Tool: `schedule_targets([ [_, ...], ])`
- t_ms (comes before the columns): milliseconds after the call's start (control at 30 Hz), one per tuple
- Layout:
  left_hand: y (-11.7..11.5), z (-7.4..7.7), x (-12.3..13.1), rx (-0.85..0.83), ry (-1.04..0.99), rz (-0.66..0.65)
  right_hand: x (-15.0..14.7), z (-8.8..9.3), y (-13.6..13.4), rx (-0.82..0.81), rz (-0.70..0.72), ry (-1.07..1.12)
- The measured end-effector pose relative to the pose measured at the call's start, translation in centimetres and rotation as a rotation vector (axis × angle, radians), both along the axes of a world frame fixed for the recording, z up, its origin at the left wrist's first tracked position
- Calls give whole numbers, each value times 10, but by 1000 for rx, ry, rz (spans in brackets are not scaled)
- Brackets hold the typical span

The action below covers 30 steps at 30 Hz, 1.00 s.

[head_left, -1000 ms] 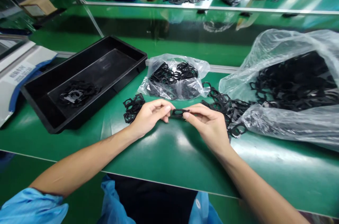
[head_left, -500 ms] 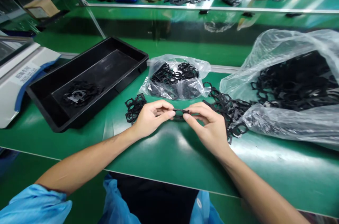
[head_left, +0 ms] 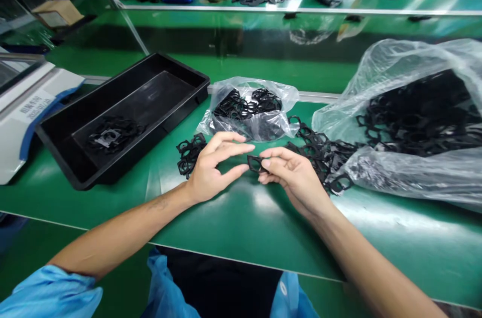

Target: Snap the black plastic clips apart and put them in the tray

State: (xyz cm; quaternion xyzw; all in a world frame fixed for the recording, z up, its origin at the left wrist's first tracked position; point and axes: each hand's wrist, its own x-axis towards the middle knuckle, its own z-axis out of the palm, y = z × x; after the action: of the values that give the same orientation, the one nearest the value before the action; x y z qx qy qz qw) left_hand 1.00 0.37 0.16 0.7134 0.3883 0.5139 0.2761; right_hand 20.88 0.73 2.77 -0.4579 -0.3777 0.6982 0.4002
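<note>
Thumb and fingers of the right hand [head_left: 295,175] pinch a black frame [head_left: 255,163] over the bench [head_left: 233,225], the forearm [head_left: 357,248] slanting in from four o'clock. At the frame's nine o'clock, the left hand [head_left: 209,172] gapes, fingers parted and released, thumb tip just beside it. Between nine and ten, beyond a black bin [head_left: 154,90], a white machine [head_left: 62,82] carries a printed label [head_left: 34,107], too blurred to read.

Black frame [head_left: 250,162] (round-holed), tilted, held up
</note>
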Motion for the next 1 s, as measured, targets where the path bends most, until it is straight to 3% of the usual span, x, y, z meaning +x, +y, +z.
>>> schedule_targets([
  [133, -1, 3, 0, 34, 25, -64, 0, 0, 0, 25, 46, -47],
  [267, -1, -1, 5, -346, -147, -38, -1, 0, -1, 258, -26, -236],
  [367, 2, -3, 7, -546, -296, -77, -2, 0, -2, 332, -21, -265],
  [600, 6, -3, 5, -739, -437, -204, 0, -2, -3, 278, 45, -184],
  [700, 6, -3, 5, -692, -436, -201, 1, -4, -3, 312, 42, -213],
  [833, 6, 0, 5, -562, -398, -168, 2, -6, -5, 544, 6, -362],
  [1000, 4, 4, 5, -759, -453, -198, 3, -10, -10, 953, -43, -653],
])
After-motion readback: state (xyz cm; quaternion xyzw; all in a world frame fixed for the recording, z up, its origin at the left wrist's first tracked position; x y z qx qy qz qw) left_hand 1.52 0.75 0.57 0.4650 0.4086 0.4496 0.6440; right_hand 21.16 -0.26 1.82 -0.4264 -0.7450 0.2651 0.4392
